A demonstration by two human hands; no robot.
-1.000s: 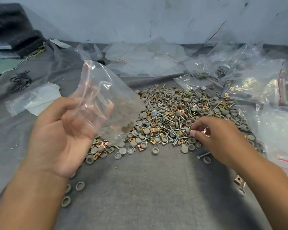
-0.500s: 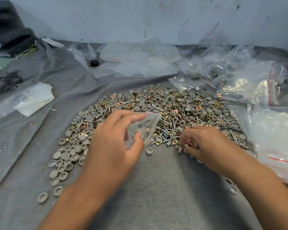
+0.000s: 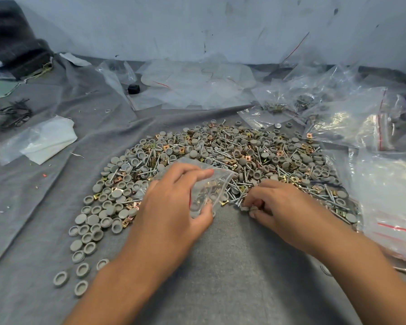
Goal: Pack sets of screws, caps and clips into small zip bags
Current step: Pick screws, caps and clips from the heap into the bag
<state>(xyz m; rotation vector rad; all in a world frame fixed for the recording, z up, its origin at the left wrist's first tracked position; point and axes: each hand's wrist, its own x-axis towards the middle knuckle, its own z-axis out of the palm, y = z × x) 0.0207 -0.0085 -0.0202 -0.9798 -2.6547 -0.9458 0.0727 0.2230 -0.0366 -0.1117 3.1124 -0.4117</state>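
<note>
The left hand [image 3: 174, 202], at centre frame, pinches a small zip bag [image 3: 209, 184] between thumb and curled fingers, holding it low at the near edge of the pile [image 3: 220, 156] of grey caps, screws and brass clips. The bag's long axis runs from the thumb at lower centre up and right, its red-striped mouth appearing to face the right hand [image 3: 281, 205]. That hand lies just right of the bag, fingers curled over parts at the pile's edge; it seems to pinch a cap and perhaps a screw, though exactly what it holds is too small to tell. The two hands are close but apart. The coming move, I judge, turns on that short gap: the right hand is nearest the mouth and need only travel left and slightly up to drop its pick in.

A second ago the bag was raised at left of centre, well apart from the right hand, which picked deeper in the pile. Since then the left hand has come down and right, and the right hand has drawn toward the near edge
</note>
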